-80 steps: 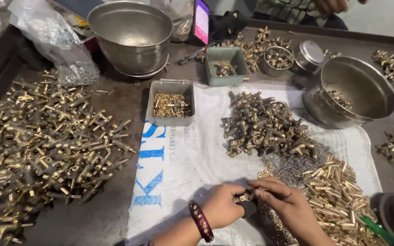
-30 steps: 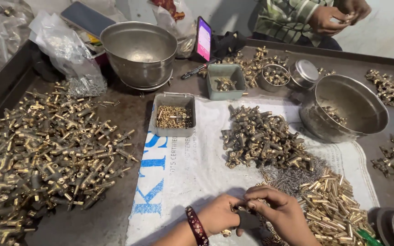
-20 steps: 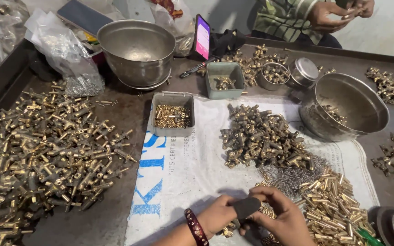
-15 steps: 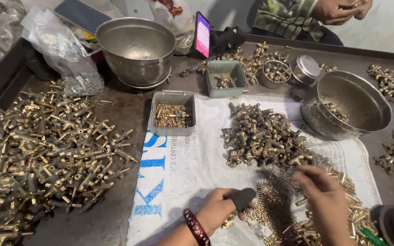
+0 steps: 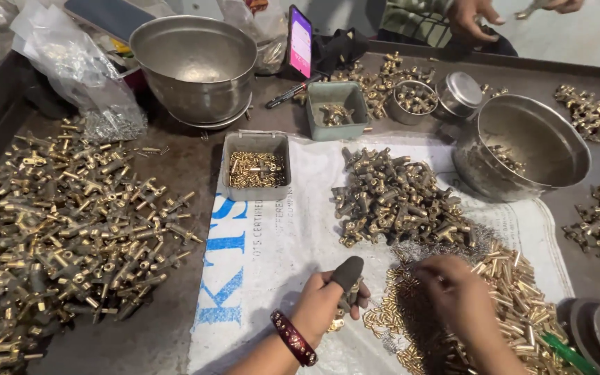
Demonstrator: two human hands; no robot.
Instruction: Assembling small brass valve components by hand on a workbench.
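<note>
Dark brown worktable, raised rim; pale wall behind

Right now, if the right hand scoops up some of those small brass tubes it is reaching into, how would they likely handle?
The small brass tubes are short smooth cylinders, so they would probably roll and slip between the fingers of the right hand. They look solid metal, likely heavy for their size. Lying loose on the white sack, the pile would probably spread when pushed.
</note>
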